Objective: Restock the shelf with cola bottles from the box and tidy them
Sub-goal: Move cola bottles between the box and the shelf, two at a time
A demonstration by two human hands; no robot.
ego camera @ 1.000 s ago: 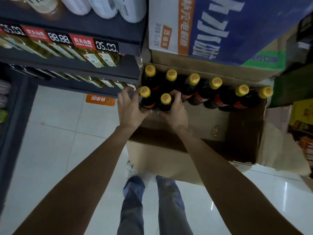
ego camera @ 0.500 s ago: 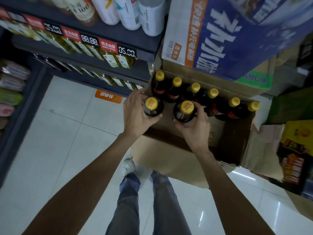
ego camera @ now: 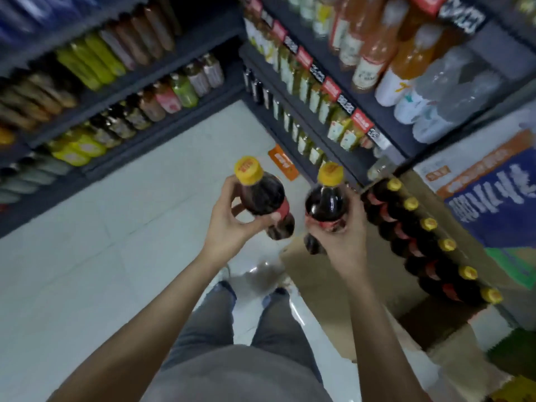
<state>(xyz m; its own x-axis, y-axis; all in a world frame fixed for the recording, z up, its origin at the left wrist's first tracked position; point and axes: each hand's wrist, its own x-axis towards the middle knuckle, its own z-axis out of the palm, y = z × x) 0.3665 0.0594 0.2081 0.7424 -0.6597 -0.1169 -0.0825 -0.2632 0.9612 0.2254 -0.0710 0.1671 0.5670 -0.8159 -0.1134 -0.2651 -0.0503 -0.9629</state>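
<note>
Left hand (ego camera: 229,224) and right hand (ego camera: 342,239) side by side above floor (ego camera: 116,242), each wrapped around one cola bottle: left bottle (ego camera: 262,195), right bottle (ego camera: 326,204), near each other, not touching. Box (ego camera: 435,335) on floor to right, row of six bottles (ego camera: 417,227) standing along its far wall. Shelves (ego camera: 333,134) beyond box, more shelves (ego camera: 121,105) to left, meeting at corner ahead. Printed carton (ego camera: 487,192) right of box.

cola bottles in hand (ego camera: 262,198): two showing | cola bottles in box (ego camera: 429,227): six showing | boxes (ego camera: 374,274): one sitting open
</note>
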